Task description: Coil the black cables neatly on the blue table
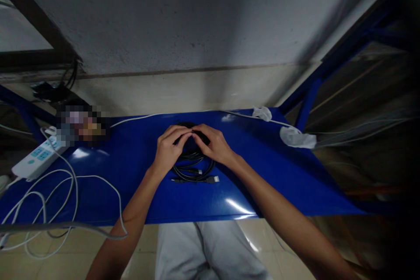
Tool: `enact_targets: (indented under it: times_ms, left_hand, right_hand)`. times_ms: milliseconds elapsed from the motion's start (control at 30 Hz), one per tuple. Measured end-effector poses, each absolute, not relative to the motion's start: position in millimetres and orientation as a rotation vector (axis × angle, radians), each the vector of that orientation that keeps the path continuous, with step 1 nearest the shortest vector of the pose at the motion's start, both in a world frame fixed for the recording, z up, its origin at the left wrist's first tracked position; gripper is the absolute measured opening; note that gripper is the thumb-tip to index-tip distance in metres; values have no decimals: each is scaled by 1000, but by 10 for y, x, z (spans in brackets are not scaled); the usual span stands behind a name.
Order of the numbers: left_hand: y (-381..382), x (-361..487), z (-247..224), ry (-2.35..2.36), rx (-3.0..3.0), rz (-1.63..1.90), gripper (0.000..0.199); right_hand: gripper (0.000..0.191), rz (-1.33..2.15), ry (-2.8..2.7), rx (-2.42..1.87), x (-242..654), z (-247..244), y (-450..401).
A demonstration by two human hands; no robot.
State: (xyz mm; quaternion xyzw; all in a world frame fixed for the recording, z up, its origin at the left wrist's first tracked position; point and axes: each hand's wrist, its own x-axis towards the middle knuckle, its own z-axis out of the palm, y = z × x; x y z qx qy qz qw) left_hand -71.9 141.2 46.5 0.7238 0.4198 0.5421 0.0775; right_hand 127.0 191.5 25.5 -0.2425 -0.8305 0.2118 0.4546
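Observation:
Coiled black cable (209, 169) lies on the blue tabletop in the middle, with a silver-tipped connector (215, 179) at its near side. Over the far part of the coil, my left hand (170, 142) and my right hand (212, 141) meet fingertip to fingertip. The fingers of each hand are pinched together at a small dark bit between them, too small to make out. Part of the coil is hidden beneath my hands.
A white power strip (36, 159) and loops of white cable (76, 183) lie at the left, beside a blurred patch. Thin plastic bags (297, 137) rest at the right edge of the blue table (278, 183). A wall (157, 22) stands behind.

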Motion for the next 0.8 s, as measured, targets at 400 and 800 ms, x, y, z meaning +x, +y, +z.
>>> enact_targets:
  times_ms: [400,800]
  left_hand:
    - [1395,-701,500,1287,2087,1610,9]
    - [1407,-671,471,1246,1870,1586,7]
  right_hand:
    - [20,563,-2005,-563,1243,293,1904]
    - [19,594,-1974,-536,1237,346,1888]
